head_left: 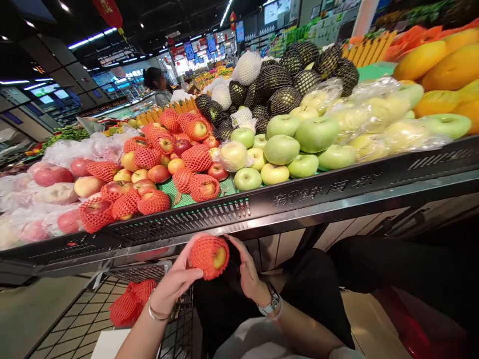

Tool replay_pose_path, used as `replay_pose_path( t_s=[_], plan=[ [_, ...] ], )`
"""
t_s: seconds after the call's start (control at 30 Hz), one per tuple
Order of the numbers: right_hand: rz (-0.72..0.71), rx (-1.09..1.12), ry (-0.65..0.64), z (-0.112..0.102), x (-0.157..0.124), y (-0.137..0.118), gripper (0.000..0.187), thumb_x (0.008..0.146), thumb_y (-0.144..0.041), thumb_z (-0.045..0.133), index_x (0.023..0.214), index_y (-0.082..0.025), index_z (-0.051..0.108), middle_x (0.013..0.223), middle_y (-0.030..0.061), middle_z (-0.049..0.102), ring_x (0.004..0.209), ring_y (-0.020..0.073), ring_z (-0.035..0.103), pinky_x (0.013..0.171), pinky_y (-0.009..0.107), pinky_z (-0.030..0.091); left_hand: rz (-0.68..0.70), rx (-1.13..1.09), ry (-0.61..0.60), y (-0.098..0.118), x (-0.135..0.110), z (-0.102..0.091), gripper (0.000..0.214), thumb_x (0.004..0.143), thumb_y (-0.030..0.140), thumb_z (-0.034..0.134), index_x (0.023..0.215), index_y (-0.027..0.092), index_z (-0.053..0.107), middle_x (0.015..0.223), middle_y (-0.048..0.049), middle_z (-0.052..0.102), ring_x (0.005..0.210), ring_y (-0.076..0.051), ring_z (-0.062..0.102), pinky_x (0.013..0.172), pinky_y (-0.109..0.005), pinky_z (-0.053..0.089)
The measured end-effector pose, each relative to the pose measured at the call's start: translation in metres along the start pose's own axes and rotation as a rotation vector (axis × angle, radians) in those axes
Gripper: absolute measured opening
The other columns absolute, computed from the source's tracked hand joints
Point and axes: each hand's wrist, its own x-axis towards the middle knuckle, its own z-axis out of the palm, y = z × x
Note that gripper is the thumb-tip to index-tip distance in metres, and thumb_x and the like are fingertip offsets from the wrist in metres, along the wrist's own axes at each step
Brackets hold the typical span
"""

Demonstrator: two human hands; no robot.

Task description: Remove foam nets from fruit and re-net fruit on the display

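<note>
My left hand (178,275) is closed around an apple (204,255) wrapped in a red foam net. The thumb presses its lower side, and yellow-red skin shows through the net's opening. Just right of the apple, my right hand (249,271) has its fingers stretched upward; whether the fingertips touch the net I cannot tell. Both hands are in front of the black display rim (209,218). Beyond it lie several more apples in red nets (160,202). Below my left forearm, red-netted fruit (130,301) rests in a wire shopping cart (75,319).
Green apples (282,149) fill the middle of the display, with black-netted fruit (275,82) behind them. Bagged pale fruit (389,117) and yellow mangoes (449,62) lie to the right. Bagged pink apples (54,174) are at left. A person (159,85) stands farther back.
</note>
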Motion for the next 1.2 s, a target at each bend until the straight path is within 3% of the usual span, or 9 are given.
replay_pose_path(
  t_s=[0.2, 0.27, 0.43, 0.63, 0.8, 0.93, 1.07, 1.13, 1.2],
  plan=[
    [0.118, -0.038, -0.043, -0.001, 0.003, 0.014, 0.037, 0.099, -0.034, 0.035, 0.134, -0.028, 0.047, 0.136, 0.0055, 0.053, 0.129, 0.0186, 0.047, 0.113, 0.041, 0.035, 0.877, 0.888, 0.472, 0.083, 0.000, -0.017, 0.066, 0.064, 0.022, 0.080, 0.123, 0.027, 0.051, 0.132, -0.0062, 0.048, 0.131, -0.030, 0.040, 0.115, -0.046, 0.027],
    [0.129, -0.063, -0.066, -0.002, 0.006, 0.014, 0.033, 0.098, -0.031, 0.038, 0.129, -0.028, 0.052, 0.130, 0.0057, 0.056, 0.125, 0.0182, 0.050, 0.110, 0.040, 0.039, 1.038, 1.220, 0.582, 0.118, 0.017, -0.021, 0.062, 0.070, 0.020, 0.074, 0.126, 0.024, 0.047, 0.135, -0.0092, 0.042, 0.135, -0.029, 0.033, 0.118, -0.047, 0.021],
    [0.130, -0.124, -0.152, -0.003, 0.007, 0.013, 0.028, 0.097, -0.027, 0.042, 0.119, -0.027, 0.059, 0.122, 0.0067, 0.061, 0.118, 0.0195, 0.054, 0.105, 0.041, 0.044, 0.851, 1.634, 0.448, 0.179, 0.082, -0.033, 0.061, 0.069, 0.012, 0.067, 0.126, 0.016, 0.046, 0.129, -0.0139, 0.040, 0.127, -0.033, 0.038, 0.110, -0.049, 0.032],
    [0.133, -0.175, -0.235, -0.005, 0.006, 0.020, 0.024, 0.095, -0.024, 0.046, 0.112, -0.025, 0.063, 0.110, 0.0056, 0.065, 0.108, 0.0195, 0.059, 0.097, 0.038, 0.049, 0.405, 1.953, 0.164, 0.169, 0.132, -0.040, 0.057, 0.065, 0.012, 0.062, 0.121, 0.017, 0.051, 0.119, -0.0141, 0.048, 0.116, -0.034, 0.046, 0.100, -0.049, 0.038],
    [0.171, -0.174, -0.271, -0.006, 0.006, 0.021, 0.023, 0.095, -0.023, 0.046, 0.110, -0.025, 0.063, 0.107, 0.0050, 0.067, 0.103, 0.0191, 0.061, 0.093, 0.036, 0.049, 0.214, 1.950, 0.098, 0.162, 0.142, -0.033, 0.072, 0.063, 0.024, 0.071, 0.129, 0.012, 0.045, 0.128, -0.0197, 0.045, 0.125, -0.042, 0.037, 0.101, -0.054, 0.035],
    [0.186, -0.165, -0.317, -0.007, 0.003, 0.024, 0.022, 0.095, -0.024, 0.046, 0.109, -0.024, 0.063, 0.107, 0.0050, 0.067, 0.104, 0.0196, 0.060, 0.094, 0.037, 0.047, 0.431, 1.701, 0.113, 0.171, 0.110, -0.039, 0.082, 0.075, 0.038, 0.067, 0.143, 0.015, 0.027, 0.147, -0.0193, 0.027, 0.137, -0.038, 0.028, 0.109, -0.052, 0.028],
    [0.221, -0.157, -0.311, -0.010, 0.002, 0.031, 0.024, 0.096, -0.026, 0.045, 0.111, -0.025, 0.063, 0.110, 0.0052, 0.067, 0.107, 0.0199, 0.061, 0.095, 0.037, 0.048, 0.838, 1.421, 0.495, 0.161, 0.046, -0.079, 0.056, 0.090, 0.041, 0.052, 0.138, 0.017, 0.035, 0.144, -0.0111, 0.037, 0.133, -0.028, 0.035, 0.111, -0.041, 0.029],
    [0.239, -0.159, -0.323, -0.010, 0.002, 0.034, 0.024, 0.095, -0.027, 0.046, 0.111, -0.025, 0.064, 0.110, 0.0051, 0.068, 0.106, 0.0199, 0.061, 0.095, 0.037, 0.048, 0.858, 1.299, 0.832, 0.141, 0.016, -0.117, 0.044, 0.095, 0.039, 0.045, 0.131, 0.014, 0.039, 0.135, -0.0066, 0.045, 0.122, -0.023, 0.043, 0.105, -0.037, 0.031],
    [0.236, -0.158, -0.382, -0.008, 0.003, 0.037, 0.023, 0.094, -0.027, 0.048, 0.110, -0.025, 0.065, 0.110, 0.0050, 0.068, 0.106, 0.0201, 0.062, 0.096, 0.037, 0.048, 0.702, 1.227, 1.209, 0.113, -0.006, -0.159, 0.032, 0.099, 0.036, 0.033, 0.119, 0.013, 0.044, 0.121, -0.0010, 0.051, 0.113, -0.019, 0.046, 0.099, -0.035, 0.031]
  ],
)
